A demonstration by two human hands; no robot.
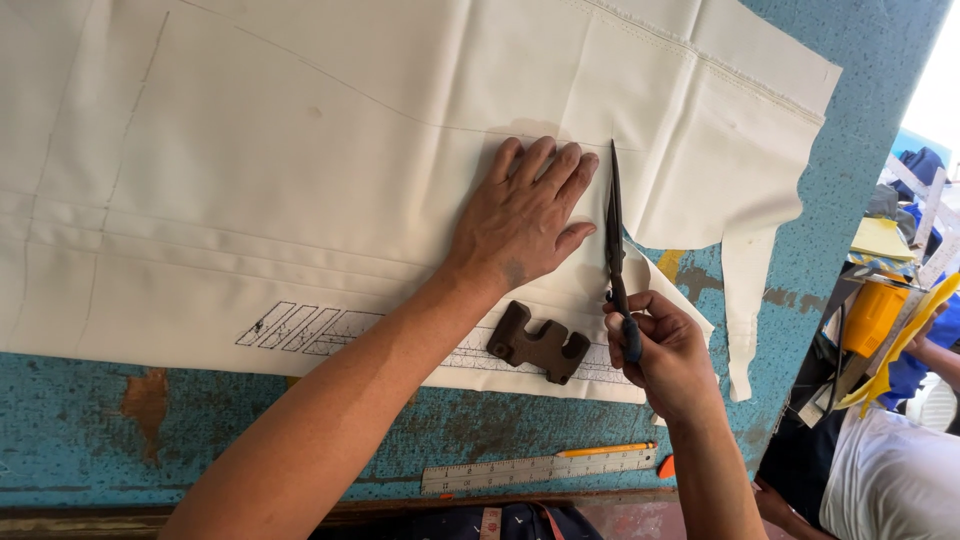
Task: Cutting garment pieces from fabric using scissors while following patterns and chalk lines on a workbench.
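right of centre, the right hand (668,352) grips dark scissors (615,235), blades pointing straight up the frame into the cream fabric (300,150). the left hand (525,215) lies open and flat on the cloth just left of the blades, nearer the cut.

Worn blue table (100,440), chipped paint, cluttered area at right, perhaps daylight
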